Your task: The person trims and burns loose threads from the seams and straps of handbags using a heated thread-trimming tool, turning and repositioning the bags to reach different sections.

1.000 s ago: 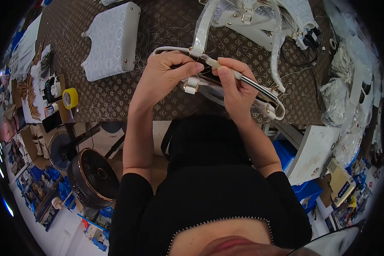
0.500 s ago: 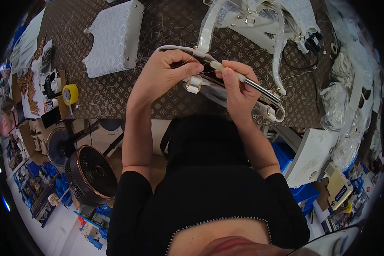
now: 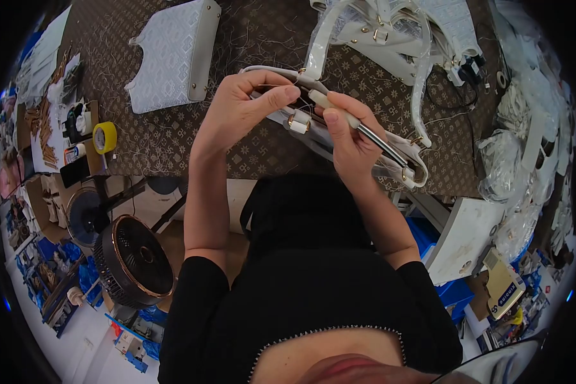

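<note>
A white handbag (image 3: 400, 142) with gold-coloured fittings lies open under my hands, its strap (image 3: 318, 54) partly wrapped in clear plastic. Above its left rim, my left hand (image 3: 246, 109) is closed, thumb against forefinger, on what looks like a fine thread (image 3: 272, 86). My right hand (image 3: 352, 131) grips a pen-shaped tool (image 3: 383, 142) with a pale end and a shiny metal barrel. The tool's pale end points at my left thumb, a short gap away. A white buckle tab (image 3: 299, 121) hangs on the bag's near side. The inside of the bag is mostly hidden.
A patterned white bag panel (image 3: 169, 57) lies at the back left. More white bags (image 3: 390, 38) are piled at the back right, near black plugs (image 3: 470, 67). Yellow tape (image 3: 105, 138) sits by the left edge. Below the table stands a fan (image 3: 134, 261). Loose threads litter the cloth.
My left thumb has lifted slightly and moved left, away from the bag's rim. The tool in my right hand has shifted a little left, and the bag's buckle tab has moved slightly right.
</note>
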{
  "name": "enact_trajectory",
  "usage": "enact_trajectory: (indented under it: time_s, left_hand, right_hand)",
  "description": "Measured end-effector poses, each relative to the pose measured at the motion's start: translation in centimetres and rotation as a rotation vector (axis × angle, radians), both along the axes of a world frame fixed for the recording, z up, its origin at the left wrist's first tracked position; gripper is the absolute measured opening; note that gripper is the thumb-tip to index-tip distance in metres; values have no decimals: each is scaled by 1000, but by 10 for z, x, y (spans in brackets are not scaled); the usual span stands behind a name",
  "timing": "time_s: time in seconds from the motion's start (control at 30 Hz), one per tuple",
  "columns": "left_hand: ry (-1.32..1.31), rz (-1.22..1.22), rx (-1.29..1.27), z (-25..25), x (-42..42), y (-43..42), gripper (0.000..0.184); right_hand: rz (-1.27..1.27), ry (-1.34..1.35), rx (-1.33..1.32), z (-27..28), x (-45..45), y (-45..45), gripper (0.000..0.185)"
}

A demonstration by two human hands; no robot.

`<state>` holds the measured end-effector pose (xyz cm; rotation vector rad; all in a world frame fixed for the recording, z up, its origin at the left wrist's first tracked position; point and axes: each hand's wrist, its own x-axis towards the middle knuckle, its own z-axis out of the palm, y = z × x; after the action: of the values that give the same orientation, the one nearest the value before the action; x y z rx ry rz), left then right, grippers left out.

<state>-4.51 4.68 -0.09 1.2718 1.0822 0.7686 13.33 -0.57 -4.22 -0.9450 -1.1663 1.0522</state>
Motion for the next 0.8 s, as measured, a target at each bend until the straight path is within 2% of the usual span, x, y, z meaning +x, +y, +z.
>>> enact_trajectory:
  time_s: [0.27, 0.43, 0.8]
  left_hand:
    - [-34, 30, -65, 3, 0, -1, 22]
    - [-5, -18, 38, -4, -3, -2, 20]
    - [39, -30, 65, -4, -3, -2, 18]
  right_hand:
    - [-30, -85, 31, -1, -1, 1, 25]
    - [-24, -92, 39, -1, -1, 3, 25]
    - [-25, -108, 35, -2, -2, 5, 26]
